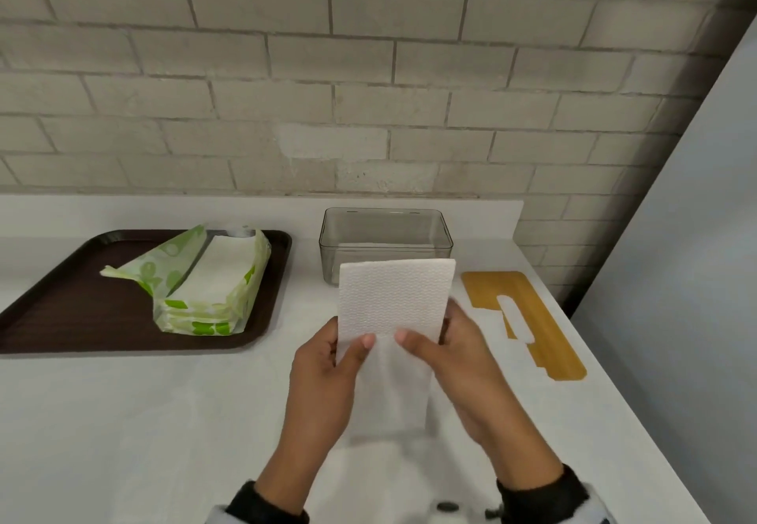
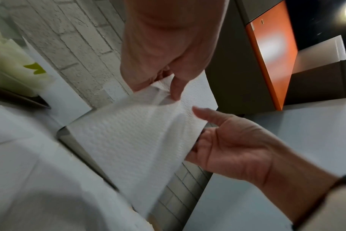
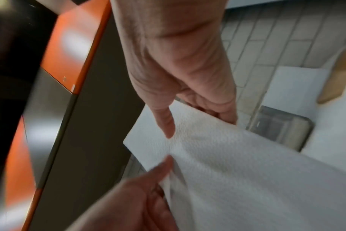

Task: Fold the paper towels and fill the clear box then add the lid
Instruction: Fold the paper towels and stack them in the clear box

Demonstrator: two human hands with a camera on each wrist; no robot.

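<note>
- White embossed paper towel point(image 1: 395, 302) pinched by both hands, left hand point(image 1: 327, 363) and right hand point(image 1: 458, 359), thumbs on top, in front of the clear box point(image 1: 385, 236).
- Best to match the edges, crease flat, then drop it in.

Clear box point(image 1: 385, 236) front (lower part) — towel-hidden

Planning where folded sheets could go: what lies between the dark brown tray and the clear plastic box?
Only bare white counter separates the dark brown tray from the clear plastic box, seen in the head view.
</note>
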